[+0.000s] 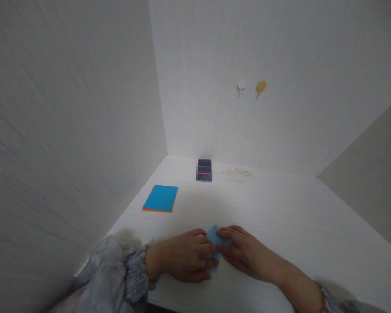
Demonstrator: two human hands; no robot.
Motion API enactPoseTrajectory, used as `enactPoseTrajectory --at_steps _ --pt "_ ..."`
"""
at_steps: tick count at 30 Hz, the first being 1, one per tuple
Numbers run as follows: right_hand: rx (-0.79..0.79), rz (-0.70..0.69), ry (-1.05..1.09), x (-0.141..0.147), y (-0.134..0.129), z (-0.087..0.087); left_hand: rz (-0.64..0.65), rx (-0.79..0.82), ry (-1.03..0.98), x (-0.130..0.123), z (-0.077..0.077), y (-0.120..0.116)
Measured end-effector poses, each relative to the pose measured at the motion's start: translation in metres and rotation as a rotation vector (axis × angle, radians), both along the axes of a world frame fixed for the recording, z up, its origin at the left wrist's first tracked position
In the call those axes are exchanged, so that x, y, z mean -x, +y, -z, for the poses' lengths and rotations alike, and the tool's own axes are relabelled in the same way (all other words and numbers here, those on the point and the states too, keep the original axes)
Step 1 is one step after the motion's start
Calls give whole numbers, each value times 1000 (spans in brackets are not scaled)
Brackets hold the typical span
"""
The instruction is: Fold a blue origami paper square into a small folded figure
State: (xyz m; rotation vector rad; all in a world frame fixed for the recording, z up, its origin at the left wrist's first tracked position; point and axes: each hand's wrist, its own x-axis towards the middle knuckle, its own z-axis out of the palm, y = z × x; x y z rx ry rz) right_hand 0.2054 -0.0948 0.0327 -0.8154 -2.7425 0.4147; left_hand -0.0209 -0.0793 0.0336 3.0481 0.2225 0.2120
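Note:
A small folded piece of light blue origami paper [214, 233] lies on the white tabletop, close to the front edge. From the left, my left hand [187, 255] holds it down, fingers laid over its left side and lower part; a ring shows on one finger. My right hand [247, 252] grips the paper from the other side, its fingertips pressing on the right edge. The fingers of both hands nearly meet at the middle and cover much of the paper, so its full shape is hidden.
Left of centre lies a stack of square coloured paper [161, 198], blue on top with orange edges below. A dark, blurred rectangular object [204, 170] is near the back wall, beside a brownish stain [237, 172]. A white hook [241, 85] and a yellow hook [261, 86] hang above.

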Motion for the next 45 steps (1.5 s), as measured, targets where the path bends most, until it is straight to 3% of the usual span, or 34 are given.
enactPoseTrajectory --at_steps 14,33,45 --pt "-12 -10 5 2 2 4 -45 3 -12 5 9 -4" --pt "-9 -15 45 2 4 6 -29 75 -11 3 5 -5" --pt "8 -27 -64 4 6 3 -52 86 -52 6 4 -3"
